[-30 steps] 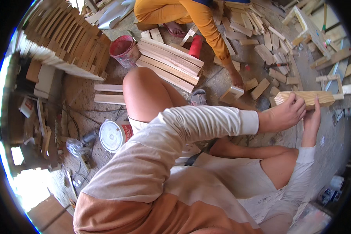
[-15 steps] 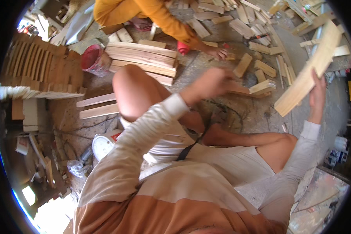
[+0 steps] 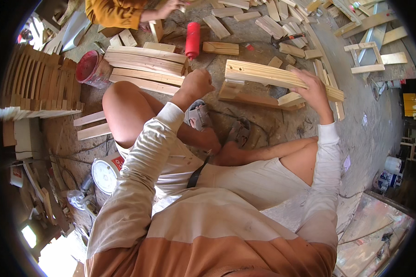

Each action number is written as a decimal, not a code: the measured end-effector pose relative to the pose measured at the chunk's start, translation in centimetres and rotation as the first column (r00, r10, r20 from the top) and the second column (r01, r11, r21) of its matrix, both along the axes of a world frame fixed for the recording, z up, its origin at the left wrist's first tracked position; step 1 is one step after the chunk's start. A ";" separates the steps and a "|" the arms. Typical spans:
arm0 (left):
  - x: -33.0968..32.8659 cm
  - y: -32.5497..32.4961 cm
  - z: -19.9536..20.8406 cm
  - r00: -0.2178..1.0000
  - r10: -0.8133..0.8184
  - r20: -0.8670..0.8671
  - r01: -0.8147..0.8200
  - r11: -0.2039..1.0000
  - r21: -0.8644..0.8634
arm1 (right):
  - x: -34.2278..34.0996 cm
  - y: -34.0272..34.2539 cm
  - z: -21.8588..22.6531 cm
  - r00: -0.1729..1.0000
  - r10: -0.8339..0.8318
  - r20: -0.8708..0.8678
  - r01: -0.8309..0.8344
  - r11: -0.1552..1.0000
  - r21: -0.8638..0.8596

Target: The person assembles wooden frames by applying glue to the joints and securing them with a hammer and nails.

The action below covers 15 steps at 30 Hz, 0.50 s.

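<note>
Floor (image 3: 374, 134): dusty workshop concrete, strewn with wood offcuts (image 3: 216, 27).
Slat stack (image 3: 37, 81): one, far left of the left grip (image 3: 195, 87).
Pails: two, both left of that grip: red-stained pail (image 3: 99, 74), white-lidded pail (image 3: 105, 176).
Planks (image 3: 143, 61): at least four, just left of that grip.
Left grip: fingers curled narrow; I cannot tell whether they hold anything.
Squeeze bottle (image 3: 192, 39): one, red, just beyond it.
Pale board (image 3: 261, 73): one, held in the right grip (image 3: 312, 88), reaching left.
Hammer (image 3: 289, 39): one, beyond the right grip.
Right grip: clasping the board.
Rectangular frame (image 3: 367, 69): one, right of the right grip.
</note>
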<state>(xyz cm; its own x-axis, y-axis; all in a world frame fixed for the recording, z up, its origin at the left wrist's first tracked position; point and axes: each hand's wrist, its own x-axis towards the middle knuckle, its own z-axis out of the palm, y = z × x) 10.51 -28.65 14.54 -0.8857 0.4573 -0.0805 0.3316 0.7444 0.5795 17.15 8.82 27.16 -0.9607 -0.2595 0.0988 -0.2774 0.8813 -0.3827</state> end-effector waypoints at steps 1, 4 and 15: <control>0.0 0.4 -0.3 1.000 0.011 0.015 -0.011 1.000 -0.015 | -0.1 0.1 -0.3 1.000 -0.014 0.005 0.014 1.000 0.006; 0.4 1.6 -1.0 0.996 0.059 0.067 -0.057 0.998 -0.022 | 0.0 0.1 -0.6 0.999 -0.047 0.025 0.048 0.998 -0.032; -0.4 1.6 -4.6 0.986 0.017 0.164 0.018 0.977 -0.211 | -1.7 -3.2 0.8 0.986 0.074 -0.151 -0.026 0.953 0.301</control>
